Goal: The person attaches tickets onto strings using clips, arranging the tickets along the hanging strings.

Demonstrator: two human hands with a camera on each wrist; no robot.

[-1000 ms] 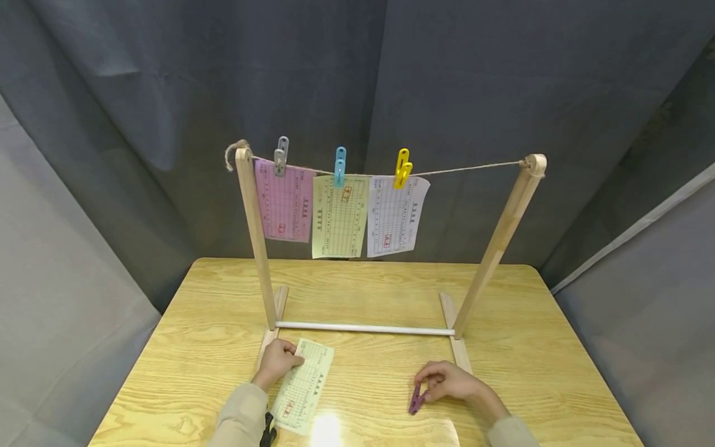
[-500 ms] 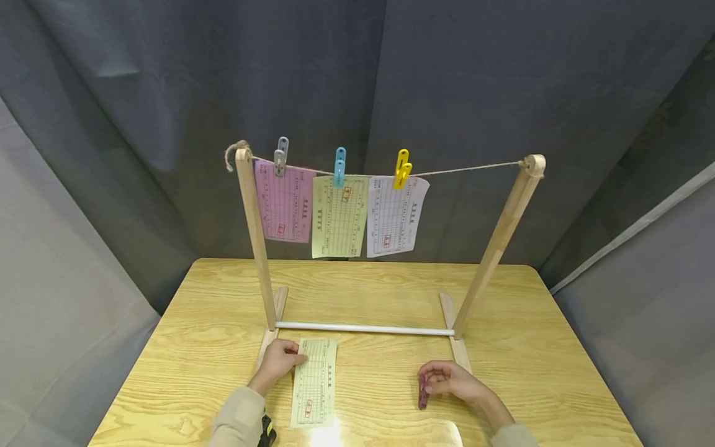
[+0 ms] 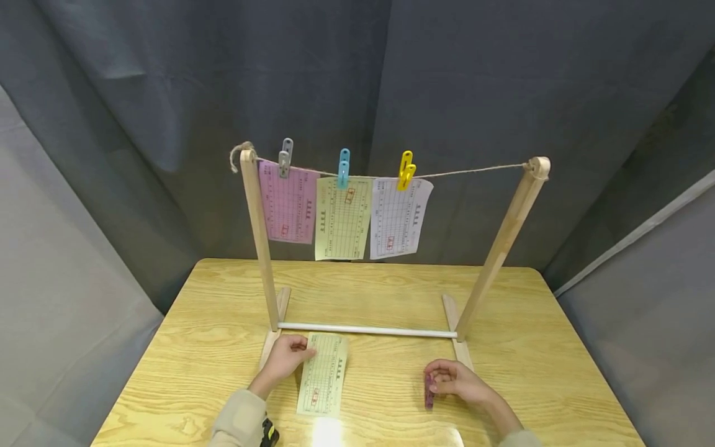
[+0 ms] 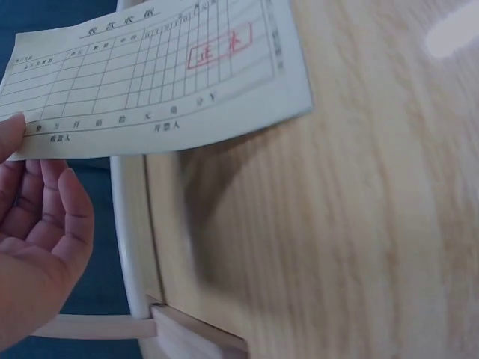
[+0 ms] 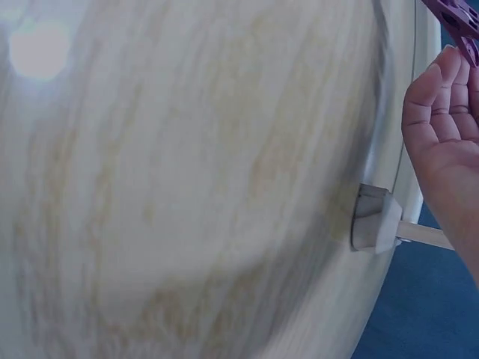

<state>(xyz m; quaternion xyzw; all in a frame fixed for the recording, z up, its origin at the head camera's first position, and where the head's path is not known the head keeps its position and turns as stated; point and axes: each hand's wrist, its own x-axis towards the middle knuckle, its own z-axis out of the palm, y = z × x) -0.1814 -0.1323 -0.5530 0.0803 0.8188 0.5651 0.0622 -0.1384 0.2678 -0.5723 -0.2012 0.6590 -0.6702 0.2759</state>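
My left hand [image 3: 286, 359] pinches a pale yellow printed slip [image 3: 324, 375] by its upper left edge, thumb on top. In the left wrist view the slip [image 4: 165, 82] is lifted off the wood, its red stamp facing up and a shadow beneath it. My right hand [image 3: 455, 380] holds a purple clothespin [image 3: 429, 391] between thumb and fingers, over the right front of the table. Only part of that clothespin [image 5: 458, 21] shows at the corner of the right wrist view.
A wooden frame with a left post [image 3: 259, 242], right post [image 3: 503, 248] and white crossbar [image 3: 368, 329] stands behind the hands. From its string [image 3: 475, 170] hang a pink slip [image 3: 288, 205], yellow slip [image 3: 342, 220] and white slip [image 3: 399, 217], under grey, blue and yellow clothespins.
The yellow slip has turned more upright in the head view, risen, and moved right with my left hand. My right hand has shifted slightly right, and the purple clothespin has turned more upright.
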